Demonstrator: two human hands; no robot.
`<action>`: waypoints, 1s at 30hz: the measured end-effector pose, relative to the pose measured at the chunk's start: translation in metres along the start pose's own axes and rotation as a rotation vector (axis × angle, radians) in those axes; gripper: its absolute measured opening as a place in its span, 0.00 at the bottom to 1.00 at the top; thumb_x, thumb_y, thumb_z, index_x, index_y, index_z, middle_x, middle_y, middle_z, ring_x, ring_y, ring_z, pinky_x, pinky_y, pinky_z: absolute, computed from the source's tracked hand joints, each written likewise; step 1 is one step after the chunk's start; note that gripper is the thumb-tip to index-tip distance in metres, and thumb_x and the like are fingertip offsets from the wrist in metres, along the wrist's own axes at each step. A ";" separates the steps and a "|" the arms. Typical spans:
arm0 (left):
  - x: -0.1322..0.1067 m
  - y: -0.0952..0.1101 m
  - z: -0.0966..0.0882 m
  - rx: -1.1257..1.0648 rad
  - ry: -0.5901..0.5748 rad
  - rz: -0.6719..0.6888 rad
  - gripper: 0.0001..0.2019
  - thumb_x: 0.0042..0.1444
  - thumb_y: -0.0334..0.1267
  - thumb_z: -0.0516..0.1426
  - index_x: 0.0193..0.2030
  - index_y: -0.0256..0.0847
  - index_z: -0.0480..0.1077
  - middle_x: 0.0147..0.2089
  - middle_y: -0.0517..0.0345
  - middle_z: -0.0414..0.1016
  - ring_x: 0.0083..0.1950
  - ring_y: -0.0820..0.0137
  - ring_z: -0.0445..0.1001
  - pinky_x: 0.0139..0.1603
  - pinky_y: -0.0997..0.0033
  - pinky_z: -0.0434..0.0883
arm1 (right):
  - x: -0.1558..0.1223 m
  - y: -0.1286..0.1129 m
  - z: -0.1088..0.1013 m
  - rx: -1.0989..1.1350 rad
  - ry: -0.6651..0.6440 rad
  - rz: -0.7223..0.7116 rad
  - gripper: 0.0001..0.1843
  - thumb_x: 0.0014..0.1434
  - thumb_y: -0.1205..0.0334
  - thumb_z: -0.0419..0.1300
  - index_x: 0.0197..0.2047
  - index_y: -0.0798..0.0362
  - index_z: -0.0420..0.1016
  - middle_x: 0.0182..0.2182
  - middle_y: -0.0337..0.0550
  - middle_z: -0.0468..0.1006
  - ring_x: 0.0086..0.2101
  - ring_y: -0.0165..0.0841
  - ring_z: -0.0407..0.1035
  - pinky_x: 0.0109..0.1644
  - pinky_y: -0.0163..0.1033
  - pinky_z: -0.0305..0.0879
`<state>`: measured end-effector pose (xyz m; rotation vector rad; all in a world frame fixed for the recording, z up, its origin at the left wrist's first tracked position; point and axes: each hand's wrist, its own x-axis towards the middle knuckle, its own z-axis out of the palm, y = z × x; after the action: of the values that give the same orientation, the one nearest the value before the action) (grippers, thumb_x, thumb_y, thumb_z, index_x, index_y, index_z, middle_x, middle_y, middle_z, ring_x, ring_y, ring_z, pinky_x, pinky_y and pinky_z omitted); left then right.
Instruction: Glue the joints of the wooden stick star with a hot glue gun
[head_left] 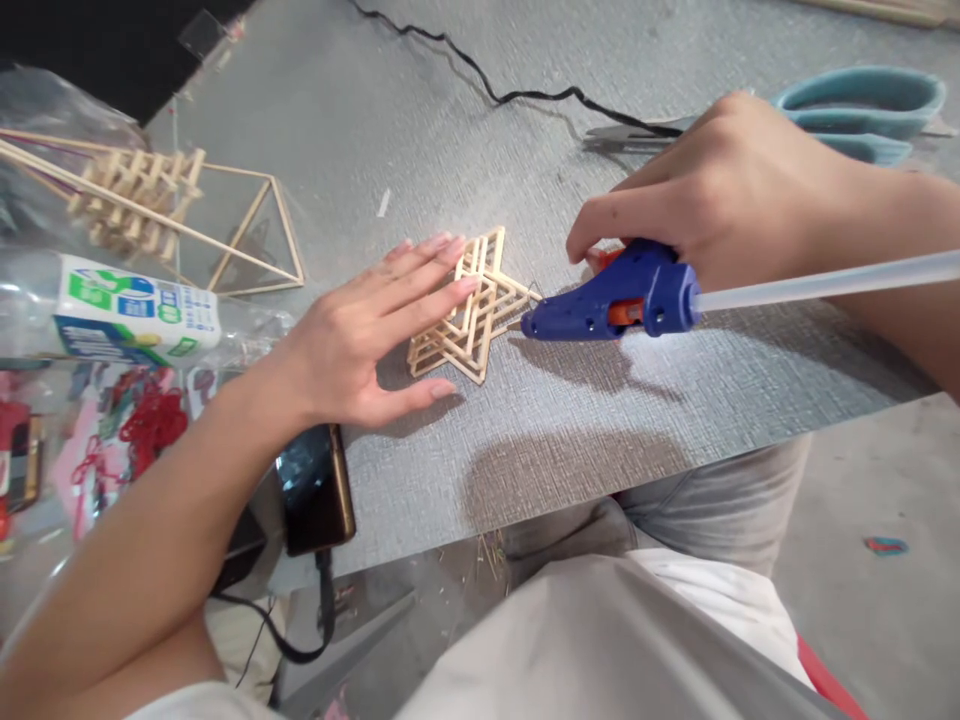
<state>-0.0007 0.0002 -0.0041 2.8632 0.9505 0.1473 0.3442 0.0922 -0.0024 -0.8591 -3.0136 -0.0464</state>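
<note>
A small lattice of thin wooden sticks [480,310] lies on the grey textured board [570,420]. My left hand [367,340] rests beside it with fingers stretched out flat, the fingertips touching the lattice's left edge. My right hand [720,200] is wrapped round a blue hot glue gun [615,300] with an orange trigger. A clear glue stick [825,285] juts from the gun's back. The nozzle points left and touches the lattice's right side.
A larger stick frame [150,200] stands at the far left, by a plastic bottle [112,320] with a green label. A dark phone [315,490] lies at the board's near left edge. Teal scissors [855,110] and a black cable [495,90] lie behind my right hand.
</note>
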 end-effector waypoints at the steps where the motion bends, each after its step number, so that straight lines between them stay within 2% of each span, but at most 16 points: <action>1: 0.000 0.000 0.000 0.000 0.001 0.003 0.41 0.76 0.56 0.59 0.87 0.48 0.47 0.86 0.46 0.49 0.86 0.47 0.53 0.87 0.39 0.57 | -0.001 0.005 0.001 -0.010 0.023 -0.002 0.21 0.72 0.48 0.50 0.56 0.43 0.80 0.30 0.35 0.74 0.30 0.31 0.68 0.39 0.41 0.49; 3: 0.001 0.001 -0.001 -0.004 0.012 0.020 0.41 0.76 0.55 0.60 0.86 0.42 0.50 0.85 0.42 0.50 0.86 0.48 0.53 0.87 0.41 0.56 | -0.004 0.015 0.002 0.001 0.069 0.019 0.31 0.70 0.43 0.40 0.57 0.43 0.80 0.32 0.37 0.75 0.36 0.35 0.72 0.40 0.44 0.49; 5: 0.002 0.002 -0.002 -0.008 0.018 0.038 0.41 0.75 0.53 0.62 0.85 0.37 0.52 0.85 0.40 0.51 0.86 0.49 0.53 0.88 0.42 0.55 | -0.006 0.024 0.004 0.045 0.118 0.109 0.45 0.65 0.37 0.28 0.59 0.44 0.81 0.33 0.39 0.75 0.43 0.40 0.74 0.43 0.49 0.52; 7: 0.003 0.003 -0.002 -0.012 0.019 0.043 0.42 0.74 0.52 0.64 0.85 0.37 0.53 0.85 0.41 0.51 0.86 0.49 0.53 0.88 0.44 0.55 | -0.006 0.032 0.006 0.094 0.168 0.219 0.54 0.60 0.34 0.23 0.62 0.47 0.80 0.36 0.42 0.77 0.48 0.46 0.75 0.45 0.55 0.55; 11: 0.003 0.002 -0.001 -0.003 0.030 0.037 0.43 0.72 0.53 0.65 0.86 0.42 0.52 0.85 0.45 0.51 0.85 0.50 0.54 0.88 0.45 0.55 | -0.003 0.039 0.013 0.131 0.256 0.324 0.49 0.62 0.38 0.32 0.69 0.53 0.75 0.48 0.49 0.80 0.55 0.55 0.75 0.49 0.62 0.55; 15: 0.002 0.000 -0.001 0.012 0.017 0.022 0.44 0.71 0.50 0.66 0.86 0.45 0.51 0.86 0.49 0.50 0.85 0.49 0.56 0.88 0.43 0.56 | 0.000 0.029 0.018 0.082 0.264 0.421 0.43 0.66 0.44 0.40 0.73 0.60 0.69 0.59 0.57 0.76 0.66 0.70 0.66 0.55 0.70 0.59; 19: 0.002 0.000 -0.004 0.030 -0.010 0.034 0.46 0.69 0.48 0.67 0.86 0.41 0.52 0.86 0.47 0.49 0.85 0.48 0.56 0.89 0.44 0.53 | 0.002 0.017 0.018 0.108 0.203 0.477 0.42 0.67 0.53 0.47 0.79 0.62 0.57 0.59 0.65 0.79 0.66 0.69 0.68 0.62 0.74 0.64; 21: 0.003 0.001 -0.006 0.049 -0.017 0.041 0.46 0.69 0.48 0.67 0.85 0.39 0.52 0.86 0.46 0.49 0.85 0.48 0.55 0.89 0.46 0.52 | 0.004 0.014 0.018 0.121 0.166 0.507 0.44 0.65 0.53 0.49 0.80 0.62 0.55 0.59 0.69 0.80 0.65 0.70 0.68 0.66 0.74 0.65; 26: 0.004 0.000 -0.007 0.071 -0.016 0.046 0.45 0.69 0.46 0.66 0.86 0.39 0.52 0.86 0.46 0.49 0.85 0.51 0.55 0.90 0.49 0.51 | 0.007 0.012 0.014 0.137 0.161 0.512 0.48 0.66 0.52 0.50 0.83 0.66 0.46 0.68 0.73 0.73 0.66 0.75 0.68 0.68 0.75 0.65; 28: 0.004 0.000 -0.006 0.062 -0.012 0.053 0.45 0.68 0.47 0.66 0.85 0.39 0.52 0.86 0.46 0.49 0.85 0.51 0.56 0.90 0.50 0.50 | 0.008 0.012 0.014 0.158 0.161 0.527 0.48 0.68 0.51 0.50 0.84 0.65 0.46 0.68 0.72 0.73 0.66 0.73 0.69 0.67 0.73 0.68; 30: 0.004 -0.001 -0.006 0.068 -0.015 0.052 0.45 0.68 0.47 0.66 0.86 0.39 0.52 0.86 0.47 0.49 0.85 0.50 0.56 0.90 0.50 0.50 | 0.008 0.012 0.014 0.166 0.172 0.539 0.45 0.68 0.49 0.53 0.82 0.64 0.51 0.67 0.69 0.76 0.66 0.71 0.70 0.65 0.72 0.71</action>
<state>0.0008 0.0036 0.0019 2.9484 0.8953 0.1006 0.3439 0.1070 -0.0163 -1.5151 -2.4909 0.1237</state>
